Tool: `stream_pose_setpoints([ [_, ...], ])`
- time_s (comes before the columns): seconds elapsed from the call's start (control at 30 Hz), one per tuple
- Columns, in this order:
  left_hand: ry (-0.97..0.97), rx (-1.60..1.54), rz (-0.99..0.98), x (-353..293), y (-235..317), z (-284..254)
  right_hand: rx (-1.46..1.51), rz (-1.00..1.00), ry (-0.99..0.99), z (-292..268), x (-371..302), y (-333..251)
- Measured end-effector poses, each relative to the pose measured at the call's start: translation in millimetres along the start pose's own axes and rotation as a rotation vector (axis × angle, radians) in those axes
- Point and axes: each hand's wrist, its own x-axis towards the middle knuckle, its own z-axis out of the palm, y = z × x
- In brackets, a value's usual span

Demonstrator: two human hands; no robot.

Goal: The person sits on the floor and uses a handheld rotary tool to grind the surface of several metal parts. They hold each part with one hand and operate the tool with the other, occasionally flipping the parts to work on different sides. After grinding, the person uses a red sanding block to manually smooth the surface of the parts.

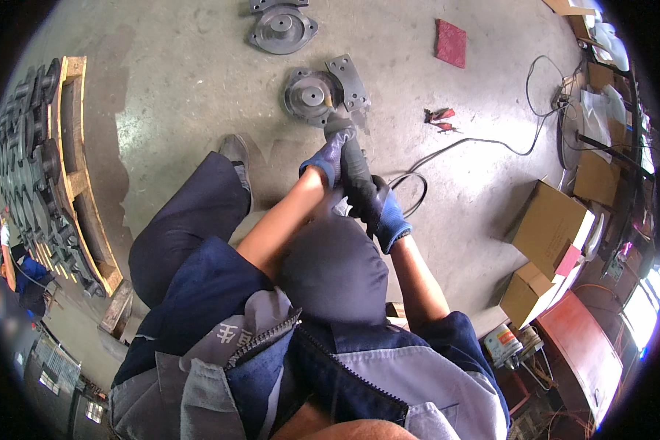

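Observation:
Both my hands wear dark-palmed gloves with blue cuffs. My left hand is closed round the front part of a dark corded hand grinder. Farther back, my right hand grips the same tool's rear end. The grinder's head points away from me and is at the near edge of a round metal flange on the floor; whether they touch, I cannot tell. Against the flange's right side leans a grey metal plate with holes. A second flanged metal part lies beyond it.
A black cable winds over the concrete floor to the right. Red scraps and a dark red sheet lie there too. At left stands a wooden pallet loaded with metal parts; cardboard boxes are at right. Another person is far left.

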Motion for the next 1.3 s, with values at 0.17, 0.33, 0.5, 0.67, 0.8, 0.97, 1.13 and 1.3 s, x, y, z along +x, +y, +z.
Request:
stream_pose_setpoints([
  [0.17,-0.036,-0.011,-0.084,-4,2,-4,0.071,0.0,0.025,7,-3,2],
  [0.33,-0.027,-0.023,-0.048,8,10,0,0.057,0.049,0.058,8,3,-12],
  [0.5,-0.077,-0.049,-0.012,34,16,-10,0.001,0.007,0.034,6,12,-18],
  [0.67,-0.007,-0.072,0.041,19,28,11,-0.081,-0.053,0.007,-4,24,-21],
  [0.8,-0.044,0.0,0.137,25,32,6,-0.002,-0.127,-0.006,-3,25,-20],
  [0.97,0.01,0.008,0.062,23,7,0,0.027,0.035,-0.011,-4,2,-25],
  [1.13,0.042,0.092,-0.039,-4,-2,4,0.078,0.05,0.0,-2,-11,-18],
  [1.3,0.024,0.03,-0.043,12,7,1,0.052,0.006,-0.003,-1,-4,-16],
])
